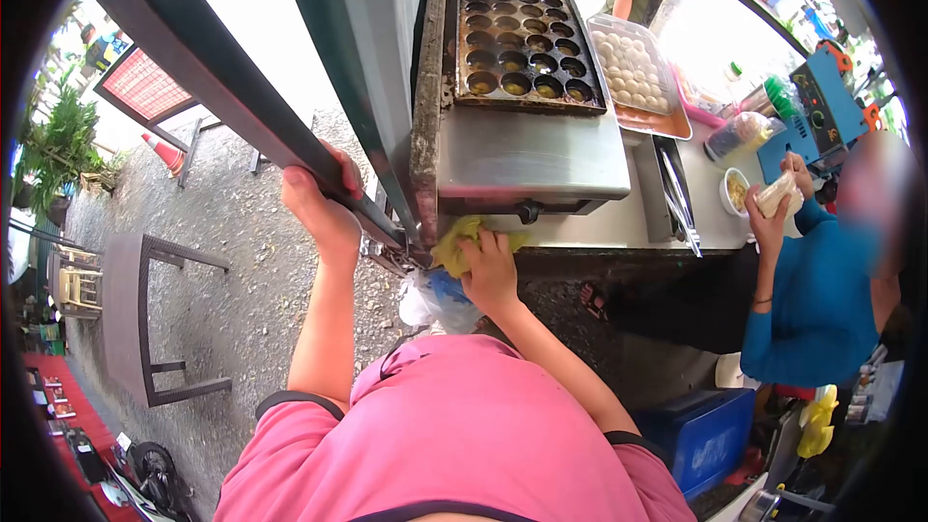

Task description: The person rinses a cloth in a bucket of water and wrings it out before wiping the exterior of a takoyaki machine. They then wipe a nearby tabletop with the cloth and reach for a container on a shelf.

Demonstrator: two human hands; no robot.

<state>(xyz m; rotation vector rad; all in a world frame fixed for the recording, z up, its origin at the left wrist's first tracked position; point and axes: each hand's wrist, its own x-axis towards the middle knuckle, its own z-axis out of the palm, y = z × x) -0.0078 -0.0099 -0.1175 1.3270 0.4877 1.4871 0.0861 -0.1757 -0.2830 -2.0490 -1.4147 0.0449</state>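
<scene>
My left hand (329, 205) is wrapped round a dark metal post (232, 97) on the left. With my right hand (490, 271) I press a crumpled yellow cloth (454, 244) near the front left corner of the counter. Just beyond the cloth stands a steel cooker (532, 159), its front knob facing me. On top of it sits a dark pan with round moulds (464, 97), several of them holding a little yellowish liquid. Below my right hand hangs a white and blue plastic bag (430, 300).
Right of the cooker are a tray of pale round balls (633, 68), tongs (681, 203) in a metal holder, and a white bowl (737, 191). A co-worker in a blue top (822, 280) holds a pale item. A blue cooler box (701, 440) is lower right; a brown table (126, 319) stands left.
</scene>
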